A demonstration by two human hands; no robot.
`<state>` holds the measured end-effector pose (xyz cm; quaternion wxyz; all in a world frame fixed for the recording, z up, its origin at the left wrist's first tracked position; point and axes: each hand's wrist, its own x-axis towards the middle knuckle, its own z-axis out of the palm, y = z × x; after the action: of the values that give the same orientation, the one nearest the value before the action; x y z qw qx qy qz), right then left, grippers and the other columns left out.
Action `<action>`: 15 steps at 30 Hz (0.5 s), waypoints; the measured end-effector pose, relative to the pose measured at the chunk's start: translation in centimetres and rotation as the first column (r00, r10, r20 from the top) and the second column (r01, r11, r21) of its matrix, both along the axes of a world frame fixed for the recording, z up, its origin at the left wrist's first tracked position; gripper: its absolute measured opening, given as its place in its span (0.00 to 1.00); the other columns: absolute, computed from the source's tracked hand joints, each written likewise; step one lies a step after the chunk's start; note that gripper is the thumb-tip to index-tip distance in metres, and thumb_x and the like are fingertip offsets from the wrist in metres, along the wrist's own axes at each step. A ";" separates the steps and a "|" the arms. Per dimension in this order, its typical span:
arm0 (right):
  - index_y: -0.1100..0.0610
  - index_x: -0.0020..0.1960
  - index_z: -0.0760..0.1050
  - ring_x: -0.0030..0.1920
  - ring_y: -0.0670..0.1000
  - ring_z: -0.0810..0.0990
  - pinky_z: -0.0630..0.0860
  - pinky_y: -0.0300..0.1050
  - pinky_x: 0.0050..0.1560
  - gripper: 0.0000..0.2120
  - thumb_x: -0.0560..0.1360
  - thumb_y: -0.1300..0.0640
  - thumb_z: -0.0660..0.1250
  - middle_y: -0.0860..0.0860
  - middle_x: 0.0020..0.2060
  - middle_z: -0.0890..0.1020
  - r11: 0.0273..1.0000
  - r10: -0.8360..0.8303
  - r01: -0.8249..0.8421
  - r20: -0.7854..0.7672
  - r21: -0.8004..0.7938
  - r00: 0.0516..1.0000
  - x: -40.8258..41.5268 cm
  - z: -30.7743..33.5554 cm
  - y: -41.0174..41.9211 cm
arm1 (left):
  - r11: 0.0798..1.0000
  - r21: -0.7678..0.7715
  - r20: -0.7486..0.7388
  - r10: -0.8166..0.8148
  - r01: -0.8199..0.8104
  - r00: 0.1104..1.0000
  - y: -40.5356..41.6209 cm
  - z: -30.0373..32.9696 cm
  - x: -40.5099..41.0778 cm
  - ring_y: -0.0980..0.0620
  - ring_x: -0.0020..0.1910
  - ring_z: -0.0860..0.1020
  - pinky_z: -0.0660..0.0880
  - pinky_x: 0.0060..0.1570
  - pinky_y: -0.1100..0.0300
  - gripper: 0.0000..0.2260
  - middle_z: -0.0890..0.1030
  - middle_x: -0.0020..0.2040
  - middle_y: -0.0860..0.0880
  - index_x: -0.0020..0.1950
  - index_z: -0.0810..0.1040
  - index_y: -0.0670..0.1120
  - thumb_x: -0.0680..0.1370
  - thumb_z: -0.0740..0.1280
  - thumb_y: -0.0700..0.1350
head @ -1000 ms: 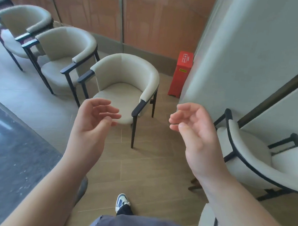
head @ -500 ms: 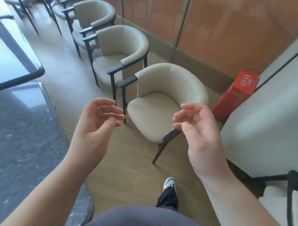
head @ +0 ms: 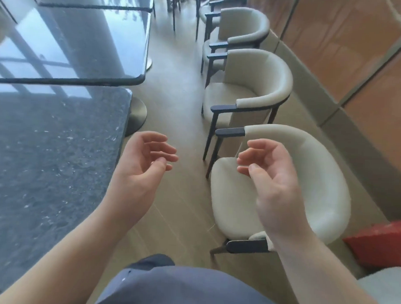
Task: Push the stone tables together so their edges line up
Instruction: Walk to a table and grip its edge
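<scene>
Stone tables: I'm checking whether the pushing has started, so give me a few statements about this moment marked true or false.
1. Both hands hold nothing. True: the left hand and the right hand hang in the air with loosely curled fingers.
2. The left hand presses on the near stone table. False: it hovers beside the table's right edge, touching nothing.
3. The far stone table juts further right than the near one. True: its rounded corner overhangs past the near table's corner.
4. The cream chairs stand on the tables' left. False: they line the right side, along the wall.
5. A red box lies on the near table. False: it sits low at the right, behind the nearest chair.
</scene>
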<state>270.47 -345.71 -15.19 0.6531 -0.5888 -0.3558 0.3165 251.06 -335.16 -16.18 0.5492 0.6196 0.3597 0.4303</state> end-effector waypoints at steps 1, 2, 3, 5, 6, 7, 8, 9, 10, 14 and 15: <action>0.57 0.59 0.74 0.50 0.48 0.80 0.79 0.47 0.55 0.15 0.74 0.65 0.58 0.49 0.45 0.80 0.999 0.045 -0.045 -0.012 0.003 0.999 0.0 -0.3 1.3 | 0.999 0.000 -0.006 0.044 -0.044 0.999 0.5 -0.1 -0.6 0.48 0.51 0.83 0.80 0.51 0.55 0.12 0.82 0.49 0.48 0.59 0.73 0.48 0.77 0.60 0.38; 0.57 0.59 0.73 0.50 0.48 0.80 0.79 0.45 0.55 0.15 0.74 0.65 0.58 0.49 0.45 0.80 0.996 0.093 -0.093 -0.021 0.001 0.995 -0.2 -0.5 2.6 | 0.996 -0.003 -0.009 0.090 -0.090 0.996 1.0 -0.2 -1.2 0.48 0.51 0.83 0.80 0.51 0.56 0.12 0.82 0.49 0.49 0.59 0.73 0.48 0.77 0.60 0.38; 0.57 0.59 0.73 0.50 0.48 0.80 0.79 0.45 0.55 0.15 0.75 0.65 0.58 0.49 0.45 0.81 0.990 0.139 -0.139 -0.029 -0.007 0.990 -0.5 -0.7 3.9 | 0.991 -0.010 -0.008 0.134 -0.134 0.991 1.6 -0.4 -1.9 0.48 0.51 0.83 0.80 0.51 0.56 0.13 0.82 0.49 0.49 0.59 0.74 0.48 0.77 0.60 0.38; 0.57 0.59 0.74 0.50 0.50 0.80 0.78 0.46 0.56 0.15 0.75 0.65 0.58 0.51 0.46 0.81 0.975 0.221 -0.222 -0.036 -0.029 0.975 -1.3 -1.2 6.8 | 0.977 -0.022 -0.005 0.214 -0.214 0.977 3.0 -0.9 -3.4 0.48 0.51 0.83 0.79 0.51 0.55 0.13 0.83 0.48 0.50 0.59 0.74 0.49 0.77 0.60 0.38; 0.56 0.59 0.74 0.51 0.51 0.80 0.78 0.47 0.56 0.15 0.75 0.65 0.59 0.51 0.46 0.81 0.966 0.256 -0.257 -0.033 -0.038 0.966 -1.6 -1.3 8.3 | 0.969 -0.025 -0.008 0.245 -0.245 0.969 3.9 -1.2 -4.2 0.48 0.51 0.83 0.79 0.51 0.55 0.13 0.83 0.48 0.51 0.59 0.74 0.50 0.77 0.60 0.38; 0.55 0.59 0.74 0.51 0.51 0.81 0.78 0.47 0.56 0.15 0.75 0.65 0.59 0.52 0.47 0.81 0.957 0.286 -0.287 -0.028 -0.047 0.958 -2.0 -1.4 10.0 | 0.962 -0.026 -0.009 0.271 -0.271 0.962 4.9 -1.5 -4.9 0.48 0.51 0.83 0.79 0.51 0.56 0.13 0.83 0.49 0.52 0.59 0.74 0.50 0.77 0.60 0.37; 0.54 0.59 0.74 0.51 0.51 0.81 0.78 0.47 0.56 0.15 0.75 0.65 0.59 0.51 0.47 0.81 0.949 0.310 -0.311 -0.019 -0.054 0.951 -2.3 -1.5 11.6 | 0.956 -0.024 -0.007 0.294 -0.294 0.956 6.1 -1.9 -5.5 0.48 0.51 0.83 0.80 0.51 0.56 0.13 0.83 0.49 0.52 0.59 0.74 0.51 0.77 0.60 0.37; 0.53 0.59 0.74 0.52 0.51 0.81 0.78 0.47 0.56 0.15 0.75 0.64 0.59 0.51 0.47 0.81 0.943 0.329 -0.329 -0.009 -0.059 0.944 -2.6 -1.5 13.4 | 0.949 -0.024 -0.004 0.314 -0.314 0.949 7.4 -2.3 -6.1 0.49 0.51 0.83 0.80 0.51 0.57 0.13 0.83 0.48 0.53 0.59 0.74 0.51 0.77 0.60 0.37; 0.53 0.58 0.75 0.51 0.51 0.81 0.78 0.47 0.56 0.15 0.75 0.64 0.59 0.51 0.47 0.81 0.938 0.341 -0.341 0.002 -0.063 0.940 -3.0 -1.7 15.3 | 0.942 -0.027 0.000 0.334 -0.334 0.943 8.9 -2.7 -6.6 0.49 0.51 0.83 0.80 0.50 0.58 0.13 0.83 0.48 0.54 0.59 0.74 0.51 0.77 0.60 0.37; 0.54 0.58 0.74 0.51 0.49 0.81 0.79 0.48 0.57 0.16 0.74 0.64 0.59 0.50 0.46 0.81 0.928 0.365 -0.359 0.045 -0.097 0.930 -4.7 -1.8 23.6 | 0.917 -0.073 0.022 0.394 -0.392 0.919 16.3 -4.1 -8.0 0.52 0.50 0.83 0.80 0.50 0.58 0.13 0.83 0.47 0.53 0.59 0.73 0.49 0.77 0.60 0.38; 0.54 0.58 0.74 0.51 0.49 0.81 0.79 0.48 0.57 0.16 0.73 0.64 0.59 0.50 0.46 0.81 0.924 0.375 -0.367 0.052 -0.110 0.926 -5.1 -1.7 25.8 | 0.913 -0.081 0.026 0.403 -0.400 0.915 18.2 -4.1 -8.3 0.52 0.50 0.83 0.80 0.50 0.58 0.13 0.82 0.48 0.52 0.59 0.73 0.49 0.77 0.60 0.38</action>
<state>265.38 -319.94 -16.86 0.5384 -0.5532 -0.4681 0.4301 242.72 -316.93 -20.30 0.4791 0.5027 0.4831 0.5333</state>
